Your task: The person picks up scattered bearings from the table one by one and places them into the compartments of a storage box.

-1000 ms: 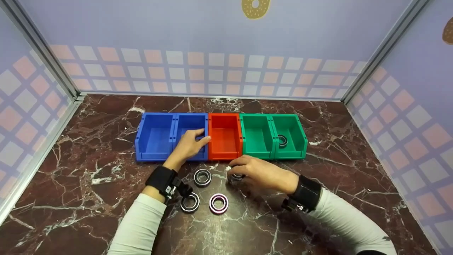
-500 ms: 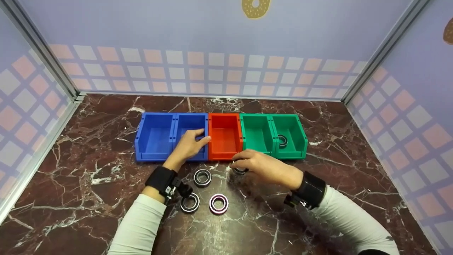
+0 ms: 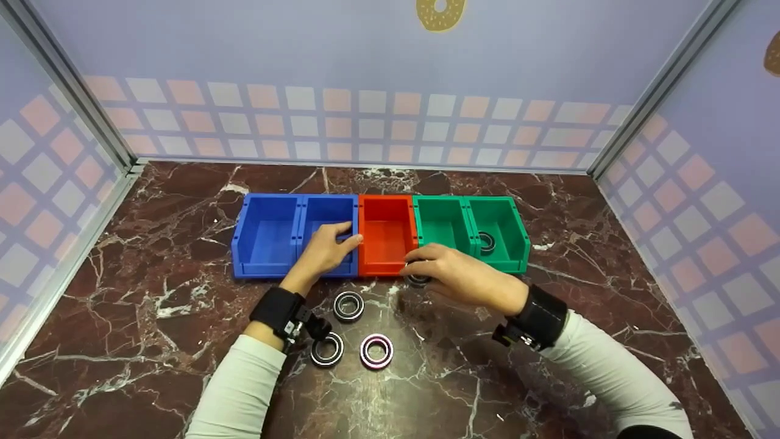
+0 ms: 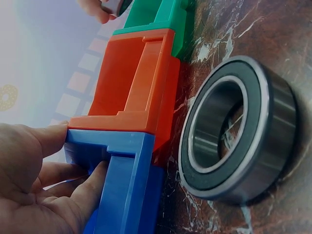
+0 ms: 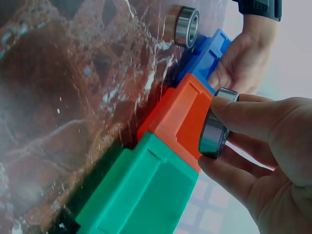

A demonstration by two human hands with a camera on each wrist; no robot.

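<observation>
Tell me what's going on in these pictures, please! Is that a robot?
No robot here! Those are a person's left hand and right hand, with a camera on each wrist. The wide view comes from a head camera; the close-ups come from the wrists.

On the table stand two blue bins, one red bin and two green bins. Two silver rings and a purple-edged ring lie in front, and another ring sits in the far-right green bin. The right hand pinches a fifth ring, and the left hand touches a blue bin.
</observation>
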